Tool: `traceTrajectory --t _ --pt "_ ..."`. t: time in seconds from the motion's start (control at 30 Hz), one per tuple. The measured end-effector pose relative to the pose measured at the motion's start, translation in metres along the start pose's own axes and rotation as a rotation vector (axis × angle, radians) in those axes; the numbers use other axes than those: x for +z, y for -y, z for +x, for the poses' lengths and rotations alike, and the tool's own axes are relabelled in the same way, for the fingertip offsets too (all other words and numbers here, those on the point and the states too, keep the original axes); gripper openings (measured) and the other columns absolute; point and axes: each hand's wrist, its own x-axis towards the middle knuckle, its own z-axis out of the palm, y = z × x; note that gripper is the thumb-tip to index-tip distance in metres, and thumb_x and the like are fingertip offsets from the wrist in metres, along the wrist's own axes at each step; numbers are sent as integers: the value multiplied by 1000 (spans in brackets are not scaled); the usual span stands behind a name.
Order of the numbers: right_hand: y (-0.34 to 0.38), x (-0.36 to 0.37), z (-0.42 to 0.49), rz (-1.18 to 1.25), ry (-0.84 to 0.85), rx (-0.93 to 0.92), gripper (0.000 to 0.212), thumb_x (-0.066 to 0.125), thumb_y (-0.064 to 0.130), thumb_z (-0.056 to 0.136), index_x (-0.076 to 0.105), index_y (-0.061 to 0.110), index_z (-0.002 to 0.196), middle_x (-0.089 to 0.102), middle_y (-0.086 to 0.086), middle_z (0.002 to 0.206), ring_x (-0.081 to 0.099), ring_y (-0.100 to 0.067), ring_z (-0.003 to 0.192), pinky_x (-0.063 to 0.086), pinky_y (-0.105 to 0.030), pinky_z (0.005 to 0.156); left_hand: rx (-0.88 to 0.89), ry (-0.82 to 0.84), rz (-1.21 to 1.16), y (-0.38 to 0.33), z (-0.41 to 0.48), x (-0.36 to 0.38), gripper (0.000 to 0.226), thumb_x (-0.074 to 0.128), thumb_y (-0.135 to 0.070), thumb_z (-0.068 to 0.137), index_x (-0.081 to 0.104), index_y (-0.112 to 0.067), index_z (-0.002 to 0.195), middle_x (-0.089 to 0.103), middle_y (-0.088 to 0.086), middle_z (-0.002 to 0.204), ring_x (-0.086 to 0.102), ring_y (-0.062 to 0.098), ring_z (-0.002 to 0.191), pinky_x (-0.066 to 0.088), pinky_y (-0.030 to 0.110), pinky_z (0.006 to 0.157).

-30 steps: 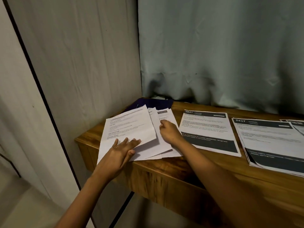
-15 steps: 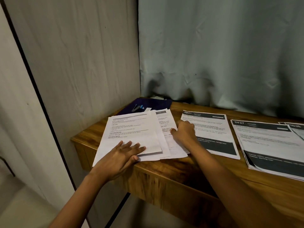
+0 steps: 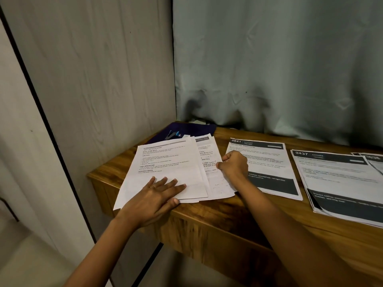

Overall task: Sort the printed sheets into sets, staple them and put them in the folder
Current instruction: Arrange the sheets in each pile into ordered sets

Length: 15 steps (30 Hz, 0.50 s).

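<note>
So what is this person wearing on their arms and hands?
Very little: no sleeves, gloves, watch or bracelet show. The left hand has a thin ring on one finger; the right hand shows nothing worn.

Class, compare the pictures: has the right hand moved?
Yes. The right hand slid right, from the fanned sheets to the left edge of the 2641 sheet.

Pretty dim, warm-ish indoor light. Soft shadows pool under the curtain [image 3: 269, 69] hem and below the counter [image 3: 228, 216] edge. Small print on the sheets [image 3: 165, 162] is mushy, and straight lines bow near the frame edges.
</note>
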Motion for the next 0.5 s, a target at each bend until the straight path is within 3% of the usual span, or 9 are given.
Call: traceTrajectory --t 0.17,0.4,0.5 --pt "-1 -1 2 41 -37 18 14 76 17 80 64 11 82 68 -8 97 63 -26 86 42 -27 64 -22 1 19 2 0 1 74 -9 -77 82 11 -47 147 16 -11 158 13 17 147 -7 33 116" --pt "-2 0 11 127 -20 26 10 77 14 77 67 14 76 68 -3 85 64 -22 82 55 -37 76 -49 -1 27 5 -4 -2 79 -11 -78 81 13 -45 148 19 -9 158 15 18 147 -7 36 116" --pt "-3 -4 14 164 5 3 8 75 13 79 68 12 80 68 -4 86 64 -20 83 53 -33 75 -70 14 36 7 -7 -4 86 -15 -80 76 13 -44 149 19 -9 158 14 18 147 -6 37 117"
